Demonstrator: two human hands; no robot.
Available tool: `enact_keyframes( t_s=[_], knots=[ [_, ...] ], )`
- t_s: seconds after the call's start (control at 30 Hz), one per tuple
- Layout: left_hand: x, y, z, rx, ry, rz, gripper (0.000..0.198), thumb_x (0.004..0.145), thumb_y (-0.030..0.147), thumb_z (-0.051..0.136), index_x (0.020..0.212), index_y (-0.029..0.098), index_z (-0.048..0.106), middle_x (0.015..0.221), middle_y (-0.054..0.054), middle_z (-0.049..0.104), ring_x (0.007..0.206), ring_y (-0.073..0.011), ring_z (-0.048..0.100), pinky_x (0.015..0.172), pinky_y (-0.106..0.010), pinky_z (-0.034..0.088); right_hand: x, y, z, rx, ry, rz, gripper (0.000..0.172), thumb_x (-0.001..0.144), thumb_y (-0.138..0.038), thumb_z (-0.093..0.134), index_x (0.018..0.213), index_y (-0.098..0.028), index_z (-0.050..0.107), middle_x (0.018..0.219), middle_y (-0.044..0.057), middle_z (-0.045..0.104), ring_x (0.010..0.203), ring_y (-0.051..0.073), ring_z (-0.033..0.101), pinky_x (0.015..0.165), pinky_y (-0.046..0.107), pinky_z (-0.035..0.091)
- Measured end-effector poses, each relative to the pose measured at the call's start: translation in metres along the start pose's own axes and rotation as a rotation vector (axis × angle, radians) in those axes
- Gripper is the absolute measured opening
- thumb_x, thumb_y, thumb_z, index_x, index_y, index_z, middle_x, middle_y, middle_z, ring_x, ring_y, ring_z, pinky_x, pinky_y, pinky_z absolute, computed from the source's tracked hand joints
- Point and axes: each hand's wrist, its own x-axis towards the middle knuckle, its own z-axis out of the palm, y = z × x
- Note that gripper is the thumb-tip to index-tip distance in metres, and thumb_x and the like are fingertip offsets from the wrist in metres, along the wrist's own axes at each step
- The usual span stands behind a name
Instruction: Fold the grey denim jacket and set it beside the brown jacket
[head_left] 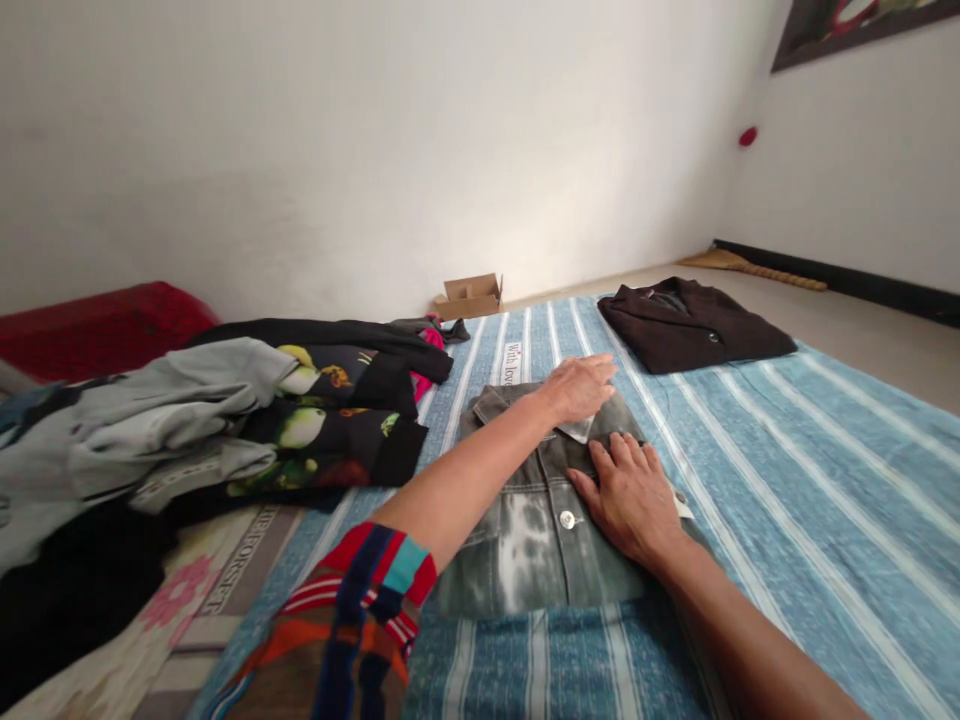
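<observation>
Grey bleached-denim jacket [536,545] lies folded into a flat rectangle on the blue striped bedsheet [832,490], centre of the view, front facing up, collar [491,405] at the far end, sleeves out of sight. Left hand [577,388] rests flat by the collar, fingers [604,370] pressed together, no pinch. Right hand [626,500] lies on the jacket front just beside the metal button [567,520], fingers [600,465] spread and pressing down, also no pinch. Left forearm crosses the jacket's near-left side, with a multicoloured striped sleeve [382,590] pushed up to the elbow area. Small white tag [681,505] sticks out at the jacket's right edge.

Done so far, as it looks: this jacket is folded, and a black blazer [694,325] sits folded farther along the sheet. Left unfolded: a loose heap of a grey garment [142,410] and a black fruit-print garment [337,430] to the left, with other dark clothes around it. Beyond the sheet, a small cardboard box [471,297] stands by the wall, and a broom [750,268] lies on the floor.
</observation>
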Motion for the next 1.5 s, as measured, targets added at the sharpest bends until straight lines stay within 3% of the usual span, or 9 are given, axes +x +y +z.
enact_keyframes(
  t_s=[0.1,0.2,0.37,0.5,0.63,0.8,1.03,1.23,1.5],
  knots=[
    [-0.044,-0.015,-0.022,-0.088,0.063,-0.065,0.028,0.09,0.022,0.044,0.111,0.013,0.06,0.125,-0.01,0.059,0.12,-0.0202,0.051,0.104,-0.031,0.035,-0.002,0.002,0.004,-0.033,0.016,-0.021,0.059,0.093,-0.054,0.031,0.126,-0.011,0.055,0.129,0.021,0.051,0.123,0.036,0.042,0.101,0.049,0.027],
    [-0.104,-0.026,-0.029,-0.142,0.081,-0.167,0.025,0.089,0.024,0.045,0.104,0.017,0.063,0.117,-0.006,0.063,0.115,-0.02,0.055,0.103,-0.032,0.037,-0.003,0.005,0.007,-0.052,0.036,-0.037,0.058,0.093,-0.053,0.031,0.125,-0.012,0.056,0.127,0.021,0.052,0.121,0.035,0.043,0.099,0.049,0.029],
    [-0.195,-0.017,-0.015,-0.349,0.156,-0.489,0.033,0.085,0.03,0.048,0.113,0.018,0.062,0.125,-0.007,0.061,0.12,-0.0206,0.053,0.105,-0.035,0.036,-0.004,0.008,0.012,-0.069,0.058,-0.062,0.057,0.093,-0.053,0.031,0.123,-0.012,0.057,0.125,0.02,0.053,0.121,0.034,0.043,0.099,0.048,0.03],
    [-0.236,0.005,0.001,-0.488,0.233,-0.663,0.044,0.081,0.036,0.053,0.119,0.014,0.06,0.138,-0.012,0.05,0.128,-0.0225,0.045,0.11,-0.038,0.031,-0.005,0.011,0.015,-0.1,0.069,-0.073,0.057,0.093,-0.054,0.03,0.123,-0.013,0.056,0.125,0.018,0.053,0.121,0.033,0.043,0.099,0.047,0.032],
    [-0.253,0.018,0.015,-0.718,0.34,-0.792,0.051,0.078,0.037,0.057,0.124,0.014,0.056,0.137,-0.012,0.052,0.126,-0.0238,0.047,0.107,-0.037,0.036,-0.007,0.014,0.016,-0.135,0.08,-0.085,0.056,0.093,-0.052,0.03,0.123,-0.013,0.056,0.124,0.017,0.054,0.119,0.032,0.045,0.098,0.045,0.033],
    [-0.263,0.032,0.022,-1.135,0.493,-0.949,0.049,0.072,0.037,0.065,0.115,0.014,0.06,0.115,-0.011,0.067,0.108,-0.0253,0.062,0.094,-0.037,0.048,-0.008,0.017,0.016,-0.156,0.084,-0.086,0.055,0.093,-0.051,0.03,0.122,-0.014,0.056,0.123,0.016,0.056,0.118,0.03,0.047,0.097,0.043,0.036],
    [-0.276,0.061,0.021,-1.341,0.651,-1.117,0.048,0.065,0.038,0.073,0.105,0.013,0.064,0.106,-0.012,0.07,0.106,-0.0261,0.062,0.091,-0.035,0.048,-0.009,0.018,0.017,-0.139,0.08,-0.08,0.055,0.092,-0.051,0.031,0.123,-0.013,0.055,0.126,0.017,0.054,0.119,0.03,0.047,0.099,0.045,0.035],
    [-0.273,0.07,0.029,-1.452,0.66,-1.109,0.062,0.062,0.034,0.074,0.117,0.011,0.058,0.098,-0.011,0.071,0.09,-0.0229,0.067,0.083,-0.034,0.049,-0.007,0.018,0.017,-0.128,0.075,-0.073,0.054,0.092,-0.051,0.031,0.122,-0.014,0.056,0.126,0.017,0.055,0.12,0.029,0.047,0.097,0.044,0.036],
    [-0.275,0.065,0.036,-1.512,0.63,-1.121,0.06,0.063,0.032,0.074,0.116,0.011,0.057,0.08,-0.006,0.071,0.077,-0.021,0.066,0.076,-0.033,0.048,-0.006,0.014,0.012,-0.091,0.053,-0.047,0.057,0.093,-0.052,0.028,0.124,-0.013,0.056,0.127,0.016,0.054,0.12,0.03,0.046,0.099,0.045,0.035]
  ],
)
